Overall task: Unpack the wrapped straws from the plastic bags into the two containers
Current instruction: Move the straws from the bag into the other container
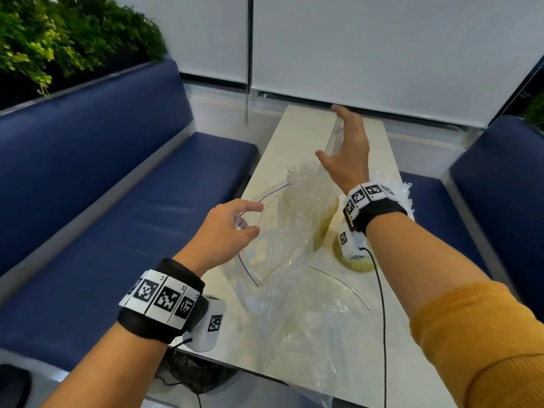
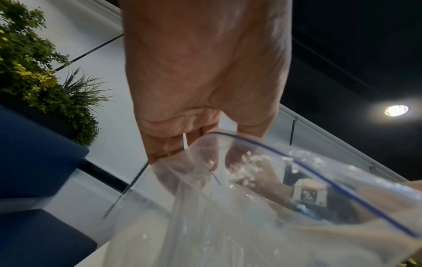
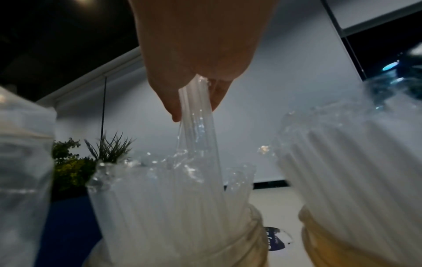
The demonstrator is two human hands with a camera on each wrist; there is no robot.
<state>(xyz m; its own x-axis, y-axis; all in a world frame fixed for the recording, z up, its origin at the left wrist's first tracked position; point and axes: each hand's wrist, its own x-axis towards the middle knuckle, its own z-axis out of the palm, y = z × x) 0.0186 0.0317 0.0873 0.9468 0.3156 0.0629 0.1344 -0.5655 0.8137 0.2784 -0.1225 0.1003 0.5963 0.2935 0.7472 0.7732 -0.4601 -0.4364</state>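
The right hand [image 1: 346,151] pinches a few clear wrapped straws [image 3: 197,112], upright, directly above the near yellowish straw-filled container [image 3: 239,234]; the left hand [image 1: 226,231] grips the clear zip bag [image 1: 282,240], mouth open.

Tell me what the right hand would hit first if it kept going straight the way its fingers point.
Probably the white roller blind beyond the table's far end; nothing else shows ahead of the right hand, which grips wrapped straws. Depth is uncertain.
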